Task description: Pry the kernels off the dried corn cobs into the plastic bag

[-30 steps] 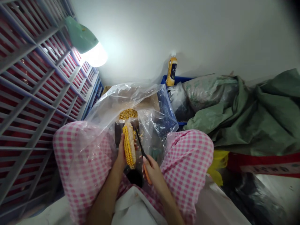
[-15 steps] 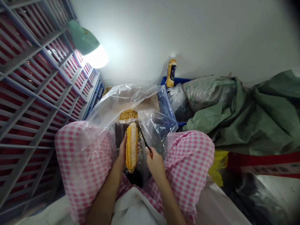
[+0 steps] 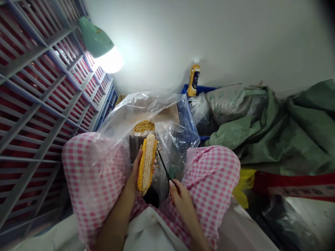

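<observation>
My left hand (image 3: 135, 173) grips a corn cob (image 3: 147, 163) upright between my knees. The cob's facing side is stripped pale, with yellow kernels left along its edges. My right hand (image 3: 181, 200) is closed on a knife (image 3: 164, 166) whose thin dark blade slants up to the cob's right side. Both are held over a clear plastic bag (image 3: 146, 111) lining a cardboard box. A pile of loose yellow kernels (image 3: 143, 126) lies in the bag behind the cob. My legs in pink checked trousers (image 3: 214, 174) flank the bag.
Red and grey stacked crates (image 3: 39, 104) fill the left side, with a lit green lamp (image 3: 101, 45) above. A yellow bottle (image 3: 194, 79) stands on a blue crate (image 3: 201, 90) at the wall. Green tarpaulin and filled sacks (image 3: 274, 129) are heaped on the right.
My left hand has turned the cob so its stripped side faces me and tilted its top to the right. My right hand has drawn the knife back and down.
</observation>
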Demonstrator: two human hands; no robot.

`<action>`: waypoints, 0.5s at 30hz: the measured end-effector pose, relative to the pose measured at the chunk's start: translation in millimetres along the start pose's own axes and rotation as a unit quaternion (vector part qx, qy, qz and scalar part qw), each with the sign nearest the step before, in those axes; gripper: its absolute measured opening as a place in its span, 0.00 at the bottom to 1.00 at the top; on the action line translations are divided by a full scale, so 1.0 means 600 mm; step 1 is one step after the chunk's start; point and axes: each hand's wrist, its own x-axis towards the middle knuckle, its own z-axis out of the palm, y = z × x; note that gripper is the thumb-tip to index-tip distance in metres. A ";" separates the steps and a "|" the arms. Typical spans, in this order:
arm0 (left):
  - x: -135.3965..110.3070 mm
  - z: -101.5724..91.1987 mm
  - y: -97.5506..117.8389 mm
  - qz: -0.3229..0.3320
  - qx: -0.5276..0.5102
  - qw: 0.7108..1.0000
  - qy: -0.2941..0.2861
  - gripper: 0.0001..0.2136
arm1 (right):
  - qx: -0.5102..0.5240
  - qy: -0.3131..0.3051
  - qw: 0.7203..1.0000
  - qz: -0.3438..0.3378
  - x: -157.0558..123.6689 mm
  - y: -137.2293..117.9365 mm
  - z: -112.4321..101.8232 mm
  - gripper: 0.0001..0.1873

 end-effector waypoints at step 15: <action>0.007 0.005 0.001 -0.013 0.018 1.000 0.007 0.23 | 0.039 0.006 0.998 0.043 -0.028 -0.012 0.000 0.25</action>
